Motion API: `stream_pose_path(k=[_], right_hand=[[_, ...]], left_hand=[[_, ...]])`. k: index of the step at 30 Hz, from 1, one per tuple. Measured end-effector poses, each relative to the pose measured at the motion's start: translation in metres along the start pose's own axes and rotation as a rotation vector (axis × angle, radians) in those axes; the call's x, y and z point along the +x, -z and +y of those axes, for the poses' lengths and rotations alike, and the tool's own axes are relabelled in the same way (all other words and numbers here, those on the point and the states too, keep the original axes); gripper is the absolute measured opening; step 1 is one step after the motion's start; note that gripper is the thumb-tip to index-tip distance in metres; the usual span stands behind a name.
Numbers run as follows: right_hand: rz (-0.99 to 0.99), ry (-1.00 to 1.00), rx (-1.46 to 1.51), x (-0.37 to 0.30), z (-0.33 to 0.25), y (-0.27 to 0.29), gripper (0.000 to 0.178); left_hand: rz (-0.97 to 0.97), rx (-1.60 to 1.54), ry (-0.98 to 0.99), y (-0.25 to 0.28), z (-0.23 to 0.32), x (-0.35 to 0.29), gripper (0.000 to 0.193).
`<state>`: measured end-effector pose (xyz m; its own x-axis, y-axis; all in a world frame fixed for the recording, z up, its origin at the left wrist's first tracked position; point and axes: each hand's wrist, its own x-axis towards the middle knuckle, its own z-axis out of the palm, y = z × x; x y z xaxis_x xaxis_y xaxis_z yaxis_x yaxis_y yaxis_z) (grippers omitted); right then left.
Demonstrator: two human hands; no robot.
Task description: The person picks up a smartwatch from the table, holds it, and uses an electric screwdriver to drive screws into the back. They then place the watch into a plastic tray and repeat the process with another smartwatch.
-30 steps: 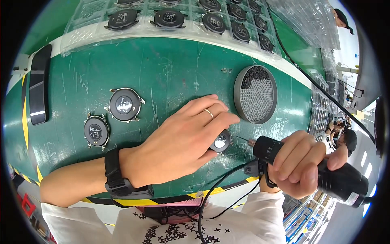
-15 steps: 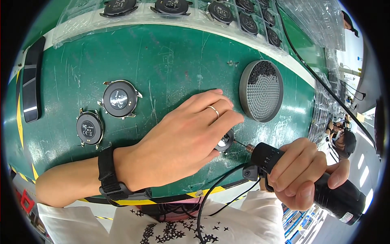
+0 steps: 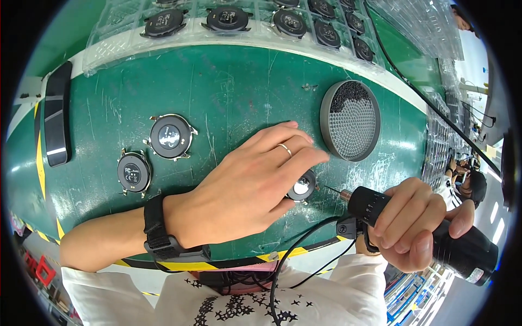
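Note:
On the green table, my left hand [image 3: 247, 176] is curled over a round watch case [image 3: 303, 186], its thumb and fingers holding the sides. Most of that case is hidden under the hand; its shiny back shows at the right. My right hand [image 3: 413, 225] grips a black electric screwdriver [image 3: 375, 208] whose thin bit points left at the case. A small gap separates the bit's tip from the case. Farther left, two more watch cases lie back up: a larger one [image 3: 171, 139] and a smaller one [image 3: 134, 173].
A round grey dish [image 3: 375, 130] of tiny black screws sits beyond my left fingertips. Clear trays [image 3: 111, 50] with several watch cases line the far edge. A dark rectangular device [image 3: 57, 117] lies at the far left. A black cable [image 3: 429, 108] crosses on the right. Another person sits at right.
The screwdriver's bit has drawn back from the watch case toward the right. My left hand still holds the case. The whole view has shifted slightly.

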<state>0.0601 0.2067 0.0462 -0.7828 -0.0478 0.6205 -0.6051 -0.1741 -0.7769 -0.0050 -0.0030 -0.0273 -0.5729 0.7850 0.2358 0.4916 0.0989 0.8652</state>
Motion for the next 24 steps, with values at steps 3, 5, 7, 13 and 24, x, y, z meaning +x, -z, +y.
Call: stream_pose_path(k=[3,5,7,13,24], right_hand=[[0.069,-0.015,0.008,0.001,0.004,-0.003,0.040],[0.099,0.030,0.018,0.001,0.008,-0.006,0.037],[0.168,0.046,-0.011,0.000,0.010,-0.010,0.032],[0.233,-0.064,0.009,-0.011,-0.004,-0.008,0.034],[0.222,-0.065,0.053,-0.006,-0.012,-0.003,0.041]], left_hand=[[-0.023,0.034,-0.019,0.003,0.001,-0.001,0.065],[-0.023,0.080,-0.028,0.006,0.005,-0.005,0.063],[-0.021,0.152,-0.035,0.014,0.016,-0.002,0.062],[0.055,0.028,0.203,0.045,0.037,0.017,0.061],[-0.299,-0.029,0.025,0.015,0.021,0.005,0.073]])
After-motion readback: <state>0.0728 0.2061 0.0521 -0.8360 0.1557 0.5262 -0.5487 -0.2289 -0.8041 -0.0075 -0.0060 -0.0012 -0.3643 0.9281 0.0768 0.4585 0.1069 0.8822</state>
